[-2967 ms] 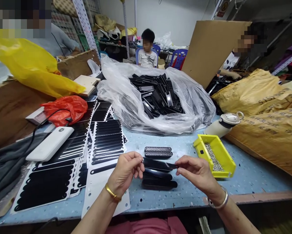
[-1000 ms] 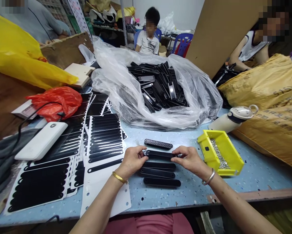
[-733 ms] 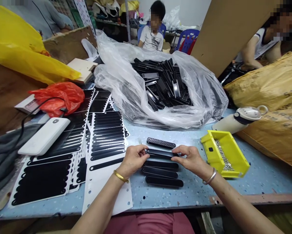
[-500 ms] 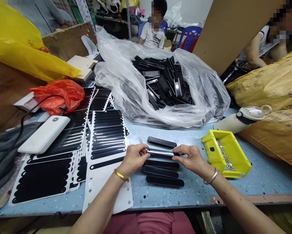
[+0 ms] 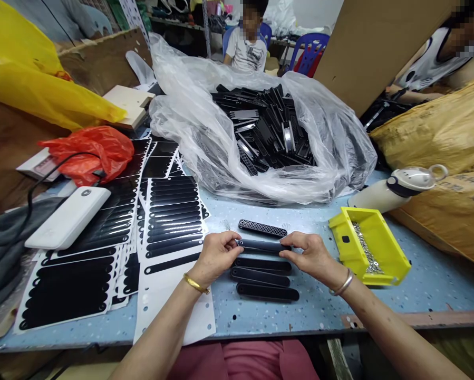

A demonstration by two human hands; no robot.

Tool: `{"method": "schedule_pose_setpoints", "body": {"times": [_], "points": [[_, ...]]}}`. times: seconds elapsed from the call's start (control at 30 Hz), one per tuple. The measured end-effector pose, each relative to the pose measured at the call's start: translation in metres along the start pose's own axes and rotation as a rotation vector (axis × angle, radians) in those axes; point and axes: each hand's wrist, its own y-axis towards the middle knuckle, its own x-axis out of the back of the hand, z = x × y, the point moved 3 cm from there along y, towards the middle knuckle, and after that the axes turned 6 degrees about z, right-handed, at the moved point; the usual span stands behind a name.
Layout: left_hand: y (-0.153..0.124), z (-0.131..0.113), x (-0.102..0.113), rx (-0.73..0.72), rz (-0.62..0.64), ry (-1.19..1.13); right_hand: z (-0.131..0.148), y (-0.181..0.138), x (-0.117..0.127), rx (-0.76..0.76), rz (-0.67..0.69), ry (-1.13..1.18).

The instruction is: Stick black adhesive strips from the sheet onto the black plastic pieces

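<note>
A thin black sticker strip (image 5: pixel 262 245), with a small hole at its left end, is stretched level between both hands. My left hand (image 5: pixel 216 256) pinches its left end, and my right hand (image 5: pixel 310 253) pinches the right end. Just under the strip lies a dark bar, mostly covered; whether the two touch I cannot tell. Nearer me, several smooth black bars (image 5: pixel 260 276) lie in a row. Beyond the hands is a black bar with a mesh pattern (image 5: pixel 262 228). Left of my left hand, a white backing sheet (image 5: pixel 177 306) carries matching black strips.
A clear plastic bag (image 5: pixel 197 132) full of black bars (image 5: pixel 266 126) fills the back. On the right stand a yellow bin (image 5: pixel 390 253) of small metal parts and a bottle (image 5: pixel 395 189). Leftward are a white power bank (image 5: pixel 68 217), a red bag (image 5: pixel 92 153) and more sticker sheets (image 5: pixel 70 287).
The strip between my hands has tilted or lowered slightly, so its bright shine has gone dark. Both hands keep their pinch. The view has shifted a little.
</note>
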Motion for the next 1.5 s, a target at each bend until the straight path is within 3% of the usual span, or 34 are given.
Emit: {"method": "schedule_pose_setpoints", "body": {"times": [0.6, 0.9, 1.33, 1.5], "points": [[0.000, 0.005, -0.002, -0.016, 0.013, 0.049, -0.002, 0.000, -0.003, 0.053, -0.019, -0.051], [0.005, 0.010, 0.001, 0.010, 0.130, -0.030, -0.005, -0.001, -0.006, 0.085, -0.034, -0.114], [0.009, 0.010, -0.005, 0.059, 0.045, -0.096, -0.003, -0.010, -0.004, 0.273, -0.052, -0.069], [0.012, 0.011, -0.007, 0.107, 0.025, -0.136, -0.002, -0.011, 0.002, 0.252, -0.042, -0.007]]}}
